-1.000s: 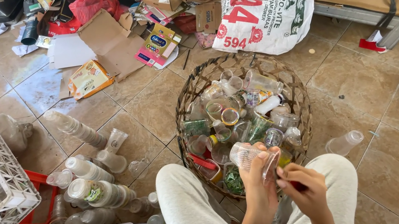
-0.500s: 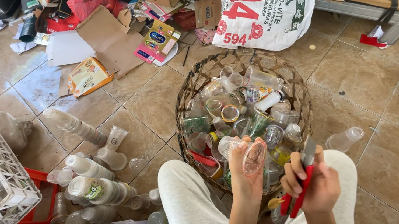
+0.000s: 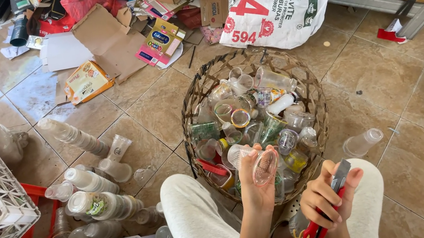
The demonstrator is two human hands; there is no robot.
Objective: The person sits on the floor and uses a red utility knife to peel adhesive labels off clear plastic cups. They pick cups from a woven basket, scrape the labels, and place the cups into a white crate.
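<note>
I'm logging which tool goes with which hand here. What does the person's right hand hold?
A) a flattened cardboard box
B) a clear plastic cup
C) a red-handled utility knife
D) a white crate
C: the right hand grips a red-handled utility knife, while the left hand holds up a clear plastic cup over the woven basket.

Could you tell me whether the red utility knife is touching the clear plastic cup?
Apart: the head view shows tiled floor and trouser leg between the red utility knife and the clear plastic cup.
</note>
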